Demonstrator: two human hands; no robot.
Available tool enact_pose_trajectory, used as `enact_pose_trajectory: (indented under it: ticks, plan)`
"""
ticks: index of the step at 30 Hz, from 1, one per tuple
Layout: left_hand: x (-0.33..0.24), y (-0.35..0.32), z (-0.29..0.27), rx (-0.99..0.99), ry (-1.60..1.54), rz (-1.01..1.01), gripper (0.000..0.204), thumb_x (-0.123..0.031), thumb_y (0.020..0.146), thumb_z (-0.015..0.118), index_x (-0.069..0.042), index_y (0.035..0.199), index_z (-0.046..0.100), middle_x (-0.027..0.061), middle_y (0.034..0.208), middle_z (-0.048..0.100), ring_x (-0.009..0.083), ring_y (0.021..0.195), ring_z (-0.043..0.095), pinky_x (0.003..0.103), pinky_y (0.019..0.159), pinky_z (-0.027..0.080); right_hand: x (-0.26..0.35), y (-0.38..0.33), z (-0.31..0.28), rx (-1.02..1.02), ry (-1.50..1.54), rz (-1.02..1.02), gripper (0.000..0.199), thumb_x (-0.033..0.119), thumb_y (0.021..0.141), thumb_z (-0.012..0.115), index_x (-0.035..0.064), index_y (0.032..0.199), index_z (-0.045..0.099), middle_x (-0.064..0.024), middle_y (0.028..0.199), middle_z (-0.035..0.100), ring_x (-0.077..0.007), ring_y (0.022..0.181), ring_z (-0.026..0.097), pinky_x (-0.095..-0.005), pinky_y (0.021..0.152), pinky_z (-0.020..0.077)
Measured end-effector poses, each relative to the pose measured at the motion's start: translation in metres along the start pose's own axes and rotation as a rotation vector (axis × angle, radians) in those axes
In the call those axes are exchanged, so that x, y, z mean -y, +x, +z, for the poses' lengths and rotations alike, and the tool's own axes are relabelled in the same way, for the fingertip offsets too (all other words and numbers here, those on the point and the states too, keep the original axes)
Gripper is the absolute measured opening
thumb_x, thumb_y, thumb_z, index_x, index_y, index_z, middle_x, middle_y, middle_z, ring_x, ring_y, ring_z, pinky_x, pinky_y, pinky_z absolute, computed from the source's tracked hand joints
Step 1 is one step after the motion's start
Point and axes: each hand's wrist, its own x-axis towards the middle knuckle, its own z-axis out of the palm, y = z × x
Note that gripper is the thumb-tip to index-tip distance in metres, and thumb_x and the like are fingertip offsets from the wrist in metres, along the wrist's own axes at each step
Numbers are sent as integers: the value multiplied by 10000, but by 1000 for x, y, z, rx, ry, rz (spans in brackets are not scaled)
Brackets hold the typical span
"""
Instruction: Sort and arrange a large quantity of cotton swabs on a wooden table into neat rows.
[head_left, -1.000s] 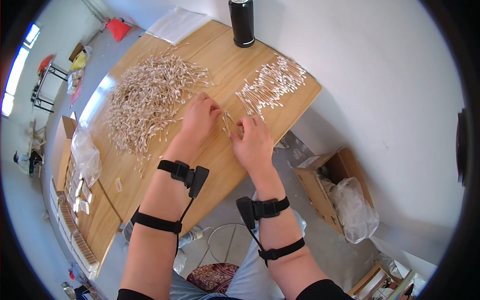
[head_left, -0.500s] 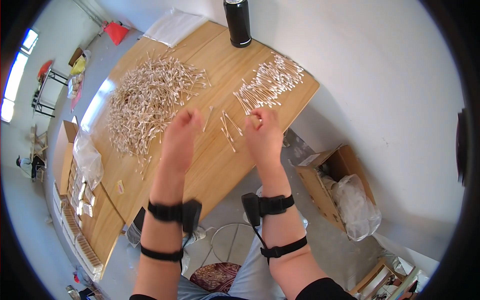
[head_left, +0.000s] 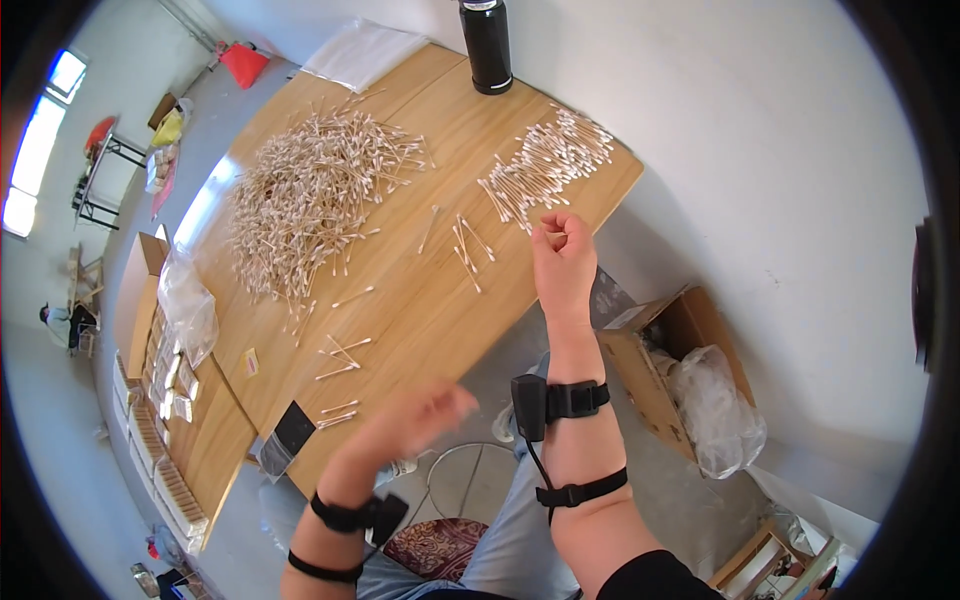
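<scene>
My right hand [head_left: 565,255] has its fingers curled closed at the near end of a spread of roughly lined-up cotton swabs [head_left: 548,160]; what lies inside the fingers is hidden. Over the table's near edge is my left hand [head_left: 425,415], smeared by motion, so its fingers cannot be read. A big tangled heap of cotton swabs [head_left: 310,190] covers the far left of the table. Between heap and spread lie several loose swabs [head_left: 466,262]. Other stray swabs [head_left: 345,354] lie nearer the front edge, left of my left hand.
A black bottle [head_left: 487,50] stands at the back by the wall, with a clear plastic sheet [head_left: 365,55] beside it. Small packs [head_left: 178,385] and a plastic bag [head_left: 188,310] sit at left. An open cardboard box [head_left: 650,385] stands on the floor at right.
My left hand has swung from beside the heap back toward me, to the table's front edge. My right hand has shifted slightly right in view, its fingers still curled.
</scene>
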Motion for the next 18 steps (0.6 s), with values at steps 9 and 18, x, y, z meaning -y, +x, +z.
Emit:
enact_pose_trajectory:
  ticks: [9,18]
  plan:
    - [22,174,-107,-845,321,-112,352,-290,810,751,3,993,684,169,1044,629,251,788,628,354,726,513,15,0,10,52,41,10,176,33,841,657,22,1008,605,-95,984,598,-166,653,573,-309,659,493]
    - [2,181,-104,-898,11,-73,243,-224,850,737,2,922,686,-6,814,629,47,731,542,219,648,434,7,5,8,64,36,6,182,35,846,648,17,1022,605,-100,969,599,-181,685,581,-313,673,495]
